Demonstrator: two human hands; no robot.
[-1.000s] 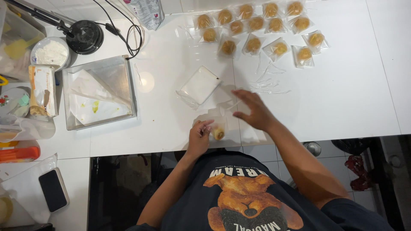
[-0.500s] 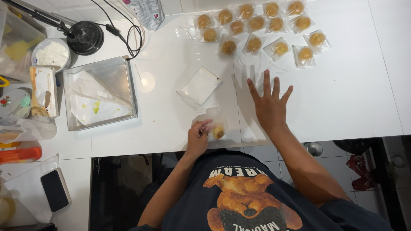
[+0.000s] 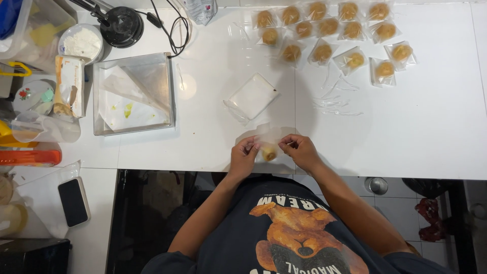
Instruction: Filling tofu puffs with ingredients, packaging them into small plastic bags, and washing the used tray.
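My left hand [image 3: 244,155] and my right hand [image 3: 300,151] both pinch the edges of a small clear plastic bag [image 3: 267,137] at the near edge of the white table [image 3: 426,132]. A round golden pastry [image 3: 269,152] sits inside the bag, between my two hands. Just beyond the bag lies a stack of empty clear bags [image 3: 252,96]. Several bagged pastries [image 3: 324,28] lie in rows at the far right of the table.
A metal tray [image 3: 165,89] lined with parchment sits to the left. Thin clear plastic strips [image 3: 337,99] lie right of the bag stack. A black lamp base [image 3: 122,26] with cable, a bowl of flour [image 3: 80,43] and containers crowd the far left. A phone [image 3: 73,201] lies lower left.
My right hand, which lay flat with spread fingers further out on the table, has come back to the bag and now pinches it. My left hand stayed on the bag.
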